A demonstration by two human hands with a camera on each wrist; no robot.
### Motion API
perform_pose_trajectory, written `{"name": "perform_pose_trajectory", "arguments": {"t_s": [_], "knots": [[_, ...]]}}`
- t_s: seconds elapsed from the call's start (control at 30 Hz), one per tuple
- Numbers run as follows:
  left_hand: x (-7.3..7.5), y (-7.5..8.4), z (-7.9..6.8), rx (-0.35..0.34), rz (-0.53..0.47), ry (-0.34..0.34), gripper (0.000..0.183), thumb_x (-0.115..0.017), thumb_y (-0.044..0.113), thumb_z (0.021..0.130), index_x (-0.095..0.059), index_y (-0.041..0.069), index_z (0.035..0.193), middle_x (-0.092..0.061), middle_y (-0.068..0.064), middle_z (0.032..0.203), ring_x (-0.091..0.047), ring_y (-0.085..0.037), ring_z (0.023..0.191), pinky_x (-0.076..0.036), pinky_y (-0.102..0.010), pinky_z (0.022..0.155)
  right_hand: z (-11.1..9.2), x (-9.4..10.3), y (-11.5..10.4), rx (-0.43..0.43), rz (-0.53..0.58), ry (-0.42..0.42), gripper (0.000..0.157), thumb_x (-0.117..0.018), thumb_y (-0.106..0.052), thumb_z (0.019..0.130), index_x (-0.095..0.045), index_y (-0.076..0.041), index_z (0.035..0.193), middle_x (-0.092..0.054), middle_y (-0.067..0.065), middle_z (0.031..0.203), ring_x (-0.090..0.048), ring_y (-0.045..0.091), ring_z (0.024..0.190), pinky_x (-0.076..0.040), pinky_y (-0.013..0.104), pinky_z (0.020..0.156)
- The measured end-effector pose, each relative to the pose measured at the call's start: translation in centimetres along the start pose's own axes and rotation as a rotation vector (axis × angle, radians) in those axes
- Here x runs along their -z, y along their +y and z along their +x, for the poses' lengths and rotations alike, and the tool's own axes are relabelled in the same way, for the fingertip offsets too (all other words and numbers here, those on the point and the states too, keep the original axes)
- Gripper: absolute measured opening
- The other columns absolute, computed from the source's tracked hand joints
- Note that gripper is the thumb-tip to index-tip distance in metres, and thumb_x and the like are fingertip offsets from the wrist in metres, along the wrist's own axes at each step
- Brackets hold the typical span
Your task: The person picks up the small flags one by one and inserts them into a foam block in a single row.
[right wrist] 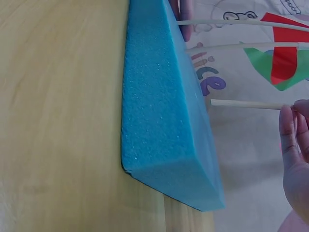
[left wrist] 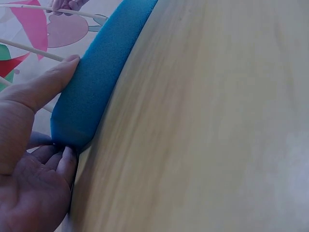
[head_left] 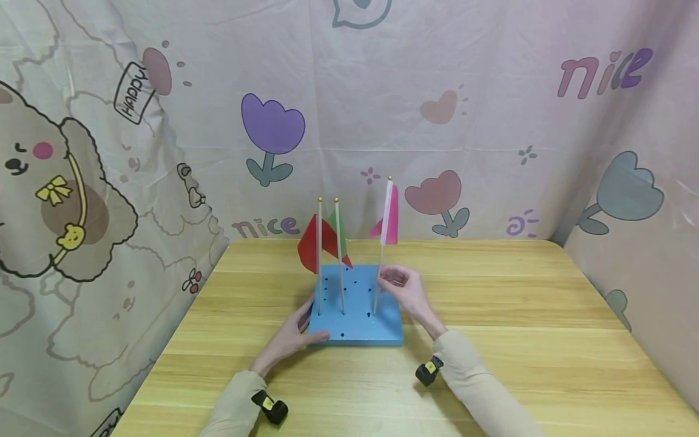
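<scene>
A blue foam block [head_left: 355,325] with several dark holes in its top lies flat on the table. My left hand [head_left: 289,340] grips its near left corner, thumb on the top edge and fingers against the side. Between the thumb and fingers of my right hand [head_left: 406,291] is the thin stick of a pink flag [head_left: 391,218], held nearly upright. In the right wrist view the bare lower end of this stick [right wrist: 246,104] shows just off the block's top, close to a hole. A red flag [head_left: 309,243] and a green flag [head_left: 343,233] stand upright in the block's left part.
The wood-grain table [head_left: 519,303] reaches back to a printed cloth backdrop [head_left: 349,109]. More printed cloth hangs at the left and right sides. Small black devices with yellow labels sit at the left cuff [head_left: 270,408] and the right cuff [head_left: 429,371].
</scene>
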State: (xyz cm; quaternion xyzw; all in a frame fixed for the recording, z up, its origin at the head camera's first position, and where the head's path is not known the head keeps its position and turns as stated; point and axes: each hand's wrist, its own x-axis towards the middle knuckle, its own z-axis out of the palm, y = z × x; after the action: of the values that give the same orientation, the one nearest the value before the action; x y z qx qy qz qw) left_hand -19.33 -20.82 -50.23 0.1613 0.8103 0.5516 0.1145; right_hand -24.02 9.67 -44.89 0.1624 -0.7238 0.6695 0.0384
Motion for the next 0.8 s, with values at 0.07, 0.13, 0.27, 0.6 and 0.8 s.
{"name": "perform_pose_trajectory", "arguments": {"t_s": [0.07, 0.13, 0.27, 0.6, 0.8], "knots": [[0.00, 0.01, -0.01, 0.001, 0.001, 0.001, 0.101, -0.078, 0.023, 0.089, -0.010, 0.010, 0.163, -0.005, -0.017, 0.171, -0.018, -0.039, 0.155, -0.027, -0.045, 0.124, -0.02, -0.17, 0.01, -0.002, -0.003, -0.005, 0.028, -0.067, 0.003, 0.092, -0.062, 0.017, 0.115, -0.068, 0.036, 0.105, -0.068, 0.003, 0.080, -0.063, 0.020, 0.078], [0.00, 0.03, -0.01, 0.000, 0.003, 0.001, 0.101, -0.078, 0.023, 0.089, -0.010, 0.010, 0.163, -0.006, -0.017, 0.171, -0.018, -0.039, 0.155, -0.027, -0.045, 0.124, -0.09, -0.32, -0.03, -0.010, -0.019, -0.004, 0.027, -0.068, 0.002, 0.092, -0.062, 0.016, 0.115, -0.068, 0.034, 0.106, -0.068, 0.002, 0.081, -0.063, 0.021, 0.080], [-0.01, 0.10, -0.02, -0.002, 0.004, 0.003, 0.101, -0.078, 0.023, 0.089, -0.010, 0.010, 0.163, -0.006, -0.017, 0.171, -0.018, -0.040, 0.155, -0.027, -0.045, 0.124, -0.21, -0.52, -0.13, -0.021, -0.044, -0.011, 0.028, -0.068, 0.001, 0.092, -0.064, 0.013, 0.117, -0.070, 0.031, 0.108, -0.068, 0.004, 0.084, -0.063, 0.023, 0.084], [-0.06, 0.19, -0.04, 0.009, 0.004, 0.006, 0.102, -0.079, 0.023, 0.088, -0.010, 0.010, 0.163, -0.006, -0.017, 0.171, -0.018, -0.040, 0.155, -0.027, -0.045, 0.124, -0.26, -0.79, 0.24, 0.013, -0.087, -0.042, 0.025, -0.069, -0.003, 0.093, -0.066, 0.009, 0.115, -0.071, 0.027, 0.105, -0.069, 0.012, 0.087, -0.064, 0.029, 0.088], [-0.05, 0.22, -0.04, 0.008, 0.002, 0.007, 0.102, -0.079, 0.024, 0.089, -0.010, 0.009, 0.163, -0.006, -0.018, 0.171, -0.018, -0.040, 0.155, -0.027, -0.045, 0.124, -0.23, -1.02, 0.35, 0.009, -0.099, -0.044, 0.026, -0.070, -0.005, 0.092, -0.067, 0.009, 0.115, -0.072, 0.026, 0.104, -0.070, 0.013, 0.087, -0.064, 0.035, 0.090]]}}
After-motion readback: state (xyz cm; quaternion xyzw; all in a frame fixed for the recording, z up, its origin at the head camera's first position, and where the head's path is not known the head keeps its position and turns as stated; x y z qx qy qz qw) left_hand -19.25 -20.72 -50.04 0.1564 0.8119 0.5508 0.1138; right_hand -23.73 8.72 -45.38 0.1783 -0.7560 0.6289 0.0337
